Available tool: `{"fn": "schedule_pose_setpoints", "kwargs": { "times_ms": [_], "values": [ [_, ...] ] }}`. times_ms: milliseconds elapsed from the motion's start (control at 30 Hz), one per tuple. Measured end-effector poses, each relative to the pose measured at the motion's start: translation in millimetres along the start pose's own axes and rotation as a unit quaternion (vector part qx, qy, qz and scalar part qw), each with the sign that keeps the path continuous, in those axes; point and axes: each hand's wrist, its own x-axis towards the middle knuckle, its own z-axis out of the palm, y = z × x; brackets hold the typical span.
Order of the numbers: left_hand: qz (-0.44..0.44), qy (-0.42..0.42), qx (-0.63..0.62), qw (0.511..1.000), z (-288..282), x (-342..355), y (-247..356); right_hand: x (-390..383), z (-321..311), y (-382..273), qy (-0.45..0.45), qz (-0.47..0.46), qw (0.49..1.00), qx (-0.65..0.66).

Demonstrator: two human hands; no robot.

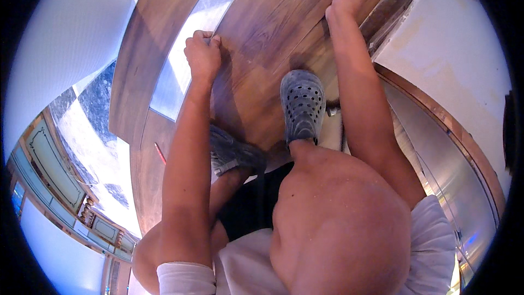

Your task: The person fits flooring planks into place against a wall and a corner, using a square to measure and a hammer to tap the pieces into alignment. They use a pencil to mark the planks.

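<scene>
Brown wood-look floor planks (267,27) spread beneath me as I squat on them. My left hand (203,57) is closed, its thumb and curled fingers gripping a plank's edge beside a long gap. Bright silvery-white underlay (177,79) shows in that gap. Farther off to the right, my right hand (346,1) reaches close to the wall's foot, its fingers curled in at the planks. Whatever lies under those fingers is hidden. A grey clog with holes (303,104) covers my right foot, between my arms; the other clog (232,150) is partly behind my left forearm.
A red pencil (160,153) lies on the planks at left. A large white foam-like sheet (76,33) bulges at far left, above silvery underlay (98,104). Pale blue panelled furniture (52,155) stands beyond. At right are a white wall (447,49) and a metallic panel (436,147).
</scene>
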Motion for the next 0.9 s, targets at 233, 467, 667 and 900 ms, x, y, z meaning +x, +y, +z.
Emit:
{"fn": "schedule_pose_setpoints", "kwargs": {
  "times_ms": [233,467,667,900],
  "values": [
    [-0.015,-0.03,-0.009,0.999,2.7,7.6,2.8,23.6,-5.2,17.5,-0.008,0.017,1.0,-0.024],
    [-0.009,-0.055,-0.01,0.998,-4.9,7.8,0.1,12.5,-9.1,8.2,-0.018,0.022,0.997,-0.069],
    [-0.007,-0.055,0.051,0.997,-8.3,7.9,9.6,12.5,-8.2,5.8,-0.018,0.01,0.991,-0.132],
    [-0.003,-0.059,0.058,0.997,-9.8,7.1,17.8,17.7,-28.3,-7.7,-0.112,-0.063,0.876,-0.465]
  ]
}}
